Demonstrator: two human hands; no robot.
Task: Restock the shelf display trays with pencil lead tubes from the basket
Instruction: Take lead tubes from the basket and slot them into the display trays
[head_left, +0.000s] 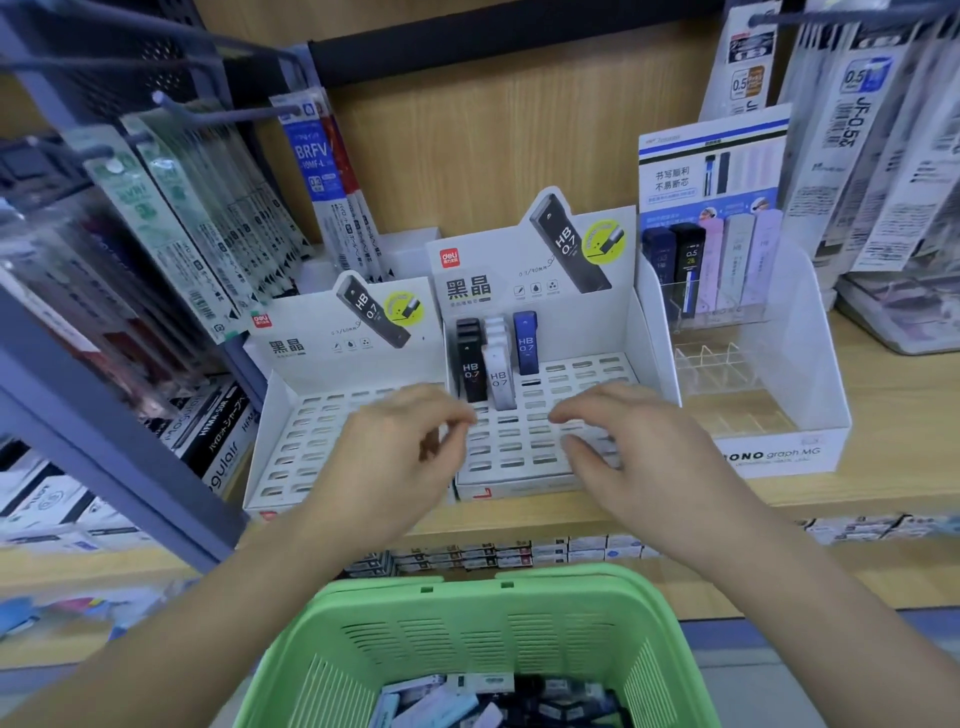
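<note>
Both hands over the middle tray on the shelf. Left hand: fingers curled, thumb close to index tip. Motion blur there, so I can't tell if it pinches anything. Right hand: fingers loose, slightly spread, holding nothing, above the slots. Back-left of that tray: a row of black tubes, a row of white tubes beside it, then 1 blue tube, all upright. Left tray sits right against it. Green basket is below my arms, with loose tubes piled in its bottom.
</note>
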